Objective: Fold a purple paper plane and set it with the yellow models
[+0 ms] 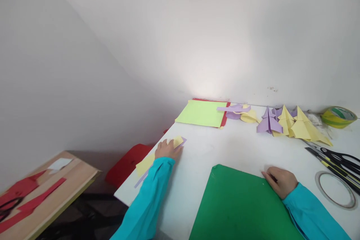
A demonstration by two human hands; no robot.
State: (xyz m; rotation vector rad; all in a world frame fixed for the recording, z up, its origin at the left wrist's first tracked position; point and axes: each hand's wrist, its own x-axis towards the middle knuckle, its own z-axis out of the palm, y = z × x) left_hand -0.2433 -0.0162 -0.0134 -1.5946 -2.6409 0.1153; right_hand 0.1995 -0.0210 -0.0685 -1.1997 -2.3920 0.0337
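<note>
My left hand [168,150] rests at the table's left edge on a yellow paper strip [145,165] and a thin purple paper strip [140,180]. Its fingers curl down over the strips, and their tips are partly hidden. My right hand [278,180] lies loosely closed at the right edge of a green sheet [239,204], with the thumb toward the sheet and nothing visible inside. Folded paper pieces, one purple [269,123] and others yellow [303,125], stand farther back on the right.
At the back lie light green paper [201,112] over red sheets and curled paper loops [247,115]. Tape [339,117], scissors [340,157], a cutter [320,154] and a clear tape ring [319,185] occupy the right. A red stool [128,165] and wooden table [75,172] stand left.
</note>
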